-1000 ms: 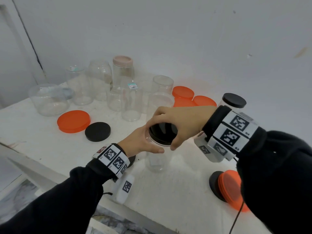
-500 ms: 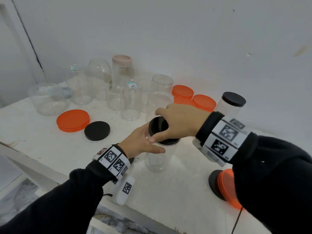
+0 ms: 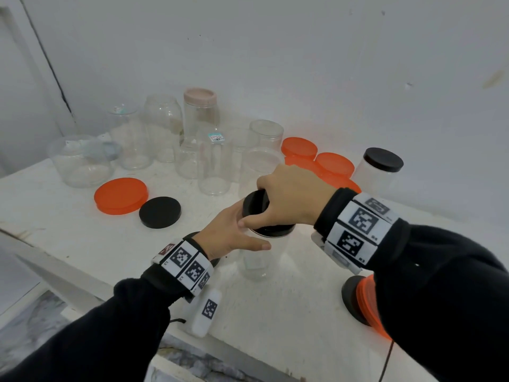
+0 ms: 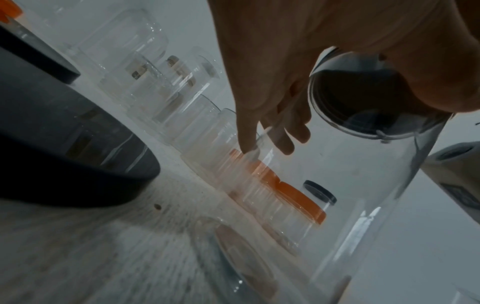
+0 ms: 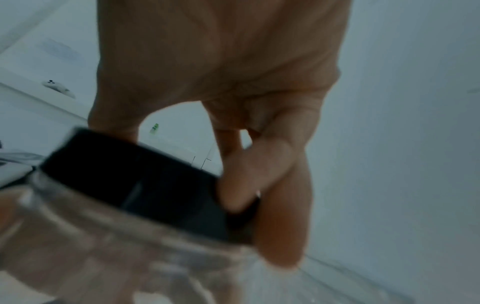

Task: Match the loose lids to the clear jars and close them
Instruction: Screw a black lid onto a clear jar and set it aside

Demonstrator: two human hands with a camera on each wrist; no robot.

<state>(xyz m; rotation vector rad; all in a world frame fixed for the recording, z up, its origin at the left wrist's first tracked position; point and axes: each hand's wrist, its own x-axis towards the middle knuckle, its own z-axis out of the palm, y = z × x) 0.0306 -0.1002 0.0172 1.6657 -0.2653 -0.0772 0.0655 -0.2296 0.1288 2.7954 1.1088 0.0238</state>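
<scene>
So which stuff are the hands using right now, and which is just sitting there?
In use: black lid, gripped by right hand; clear jar, held by left hand.

Just sitting: orange lid, loose black lid, closed black-lidded jar, pink-lidded jar.

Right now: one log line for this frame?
step: capping | right hand: gripping black lid on clear jar | left hand: steadying jar | lid seated: unclear

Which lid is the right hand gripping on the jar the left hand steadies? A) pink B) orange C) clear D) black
D: the right hand curls round a black lid atop the clear jar, which the left hand holds.
</scene>
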